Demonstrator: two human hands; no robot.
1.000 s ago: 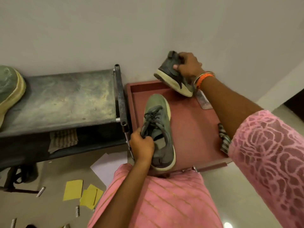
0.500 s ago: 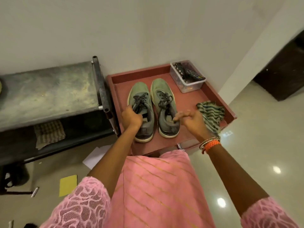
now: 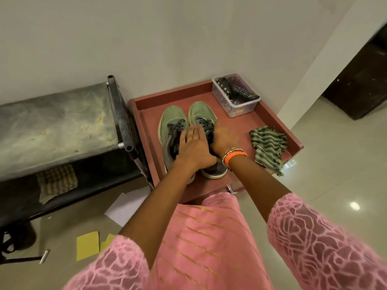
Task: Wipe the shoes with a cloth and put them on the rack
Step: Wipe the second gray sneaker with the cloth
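Left hand (image 3: 193, 150) flat, fingers straight on 2 shoes (image 3: 171, 120); right hand (image 3: 223, 139) blurred, fingers' state unclear; unsteady grab risks dropping 1.

Two green suede lace-up shoes, the left shoe (image 3: 170, 124) and the right shoe (image 3: 202, 111), stand side by side, touching, toes to the far wall, on a red-brown rimmed wooden tray top (image 3: 270, 120). Left hand (image 3: 194, 149) lies flat, fingers straight, across both shoes' laces. Right hand (image 3: 223, 138), blurred, rests on the right shoe; its grip cannot be told. Green striped fringed cloth (image 3: 269, 147) lies right of the shoes, apart. Clear plastic box (image 3: 240, 106) stands at the far right corner. Grey metal rack (image 3: 54, 122) stands left, just beside the tray.
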